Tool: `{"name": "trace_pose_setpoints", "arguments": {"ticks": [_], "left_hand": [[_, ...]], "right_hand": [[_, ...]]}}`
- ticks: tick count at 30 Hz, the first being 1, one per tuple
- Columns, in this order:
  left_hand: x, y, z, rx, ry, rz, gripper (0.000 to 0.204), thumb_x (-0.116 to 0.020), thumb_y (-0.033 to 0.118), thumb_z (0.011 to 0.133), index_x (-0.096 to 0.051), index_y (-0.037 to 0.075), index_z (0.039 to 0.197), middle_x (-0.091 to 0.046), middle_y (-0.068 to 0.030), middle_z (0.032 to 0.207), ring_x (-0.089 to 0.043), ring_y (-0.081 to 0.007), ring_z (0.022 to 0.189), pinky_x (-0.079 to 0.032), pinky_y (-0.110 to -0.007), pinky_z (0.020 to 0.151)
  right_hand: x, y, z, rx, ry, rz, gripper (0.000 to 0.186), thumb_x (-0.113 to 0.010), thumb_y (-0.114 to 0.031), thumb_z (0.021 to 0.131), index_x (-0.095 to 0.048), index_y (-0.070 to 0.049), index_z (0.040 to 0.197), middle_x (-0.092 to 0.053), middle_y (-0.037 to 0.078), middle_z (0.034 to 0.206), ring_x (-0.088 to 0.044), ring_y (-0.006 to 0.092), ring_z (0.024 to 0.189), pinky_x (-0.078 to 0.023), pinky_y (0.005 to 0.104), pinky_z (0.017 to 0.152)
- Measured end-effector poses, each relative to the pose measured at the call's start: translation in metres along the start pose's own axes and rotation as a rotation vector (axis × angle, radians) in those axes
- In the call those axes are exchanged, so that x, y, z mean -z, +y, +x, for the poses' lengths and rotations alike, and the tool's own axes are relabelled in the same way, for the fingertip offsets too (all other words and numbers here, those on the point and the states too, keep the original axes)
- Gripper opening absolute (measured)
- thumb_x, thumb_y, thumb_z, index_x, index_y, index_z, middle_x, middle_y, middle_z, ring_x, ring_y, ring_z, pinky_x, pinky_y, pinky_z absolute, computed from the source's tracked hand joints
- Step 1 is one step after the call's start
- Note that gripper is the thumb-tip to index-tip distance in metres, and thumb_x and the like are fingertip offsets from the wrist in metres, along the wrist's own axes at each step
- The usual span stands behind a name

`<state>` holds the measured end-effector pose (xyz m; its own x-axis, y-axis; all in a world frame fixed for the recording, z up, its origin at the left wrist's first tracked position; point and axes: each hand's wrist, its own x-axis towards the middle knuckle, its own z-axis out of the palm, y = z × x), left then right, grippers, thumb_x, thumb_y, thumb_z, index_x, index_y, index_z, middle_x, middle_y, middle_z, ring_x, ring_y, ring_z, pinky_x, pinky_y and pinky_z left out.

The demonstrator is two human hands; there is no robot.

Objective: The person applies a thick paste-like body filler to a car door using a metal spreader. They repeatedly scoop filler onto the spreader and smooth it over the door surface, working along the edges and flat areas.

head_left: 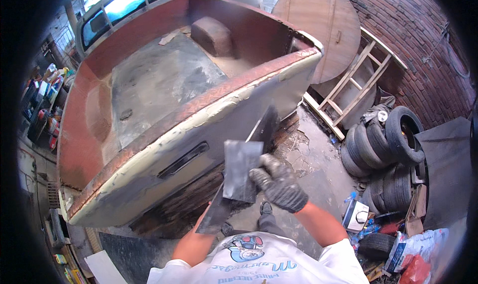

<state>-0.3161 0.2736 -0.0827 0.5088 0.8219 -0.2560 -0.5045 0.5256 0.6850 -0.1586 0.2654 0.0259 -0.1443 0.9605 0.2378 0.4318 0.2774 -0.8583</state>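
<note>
My right hand [280, 183], in a dark grey work glove, is closed on the right edge of a grey, smudged rectangular sheet [241, 167]. This sheet lies across a long, dark, narrow panel [211, 219], which slants from my left forearm up toward the vehicle. The panel's far end [269, 122] is dark, with a pale line along one edge. My left forearm [191, 244] runs up to the panel, and the hand behind it is hidden. Ahead is the tailgate [219, 134] of a pickup truck, patched grey and cream, with a recessed dark handle slot [182, 159].
The red-brown truck bed [99, 114] spreads at the left. Stacked tyres [373, 149] stand at the right, with a wooden frame [356, 82] and a round wooden board [318, 30] behind them. Bags and a white box [355, 215] lie at the lower right.
</note>
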Motion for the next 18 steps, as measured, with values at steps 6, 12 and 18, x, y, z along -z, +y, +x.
{"name": "trace_pose_setpoints", "arguments": {"ticks": [6, 12, 18], "left_hand": [[-0.001, -0.003, -0.002, 0.013, -0.002, 0.0, 0.051, -0.053, 0.039, 0.094, -0.051, 0.001, 0.128, -0.066, -0.0111, 0.093, -0.064, -0.0235, 0.084, -0.051, -0.037, 0.071], [-0.005, -0.01, -0.009, 0.046, -0.017, 0.027, 0.053, -0.054, 0.041, 0.093, -0.05, 0.001, 0.128, -0.066, -0.0111, 0.091, -0.064, -0.0238, 0.082, -0.052, -0.037, 0.069], [-0.018, -0.007, -0.014, 0.064, -0.03, 0.103, 0.055, -0.054, 0.042, 0.092, -0.05, 0.001, 0.129, -0.066, -0.0111, 0.09, -0.064, -0.0241, 0.08, -0.052, -0.037, 0.068]], "right_hand": [[0.024, 0.016, 0.003, -0.254, -0.014, -0.128, 0.02, -0.059, -0.02, 0.089, -0.06, -0.003, 0.099, -0.064, 0.019, 0.084, -0.063, 0.032, 0.079, -0.049, 0.0414, 0.073], [0.037, 0.014, -0.01, 0.116, 0.426, -0.112, 0.028, -0.058, -0.016, 0.089, -0.061, -0.004, 0.114, -0.066, 0.017, 0.103, -0.063, 0.0337, 0.099, -0.047, 0.0439, 0.088], [0.017, 0.034, -0.015, 0.729, 0.221, -0.612, 0.048, -0.061, -0.005, 0.071, -0.062, -0.012, 0.118, -0.058, 0.009, 0.126, -0.055, 0.0275, 0.116, -0.04, 0.0451, 0.103]]}}
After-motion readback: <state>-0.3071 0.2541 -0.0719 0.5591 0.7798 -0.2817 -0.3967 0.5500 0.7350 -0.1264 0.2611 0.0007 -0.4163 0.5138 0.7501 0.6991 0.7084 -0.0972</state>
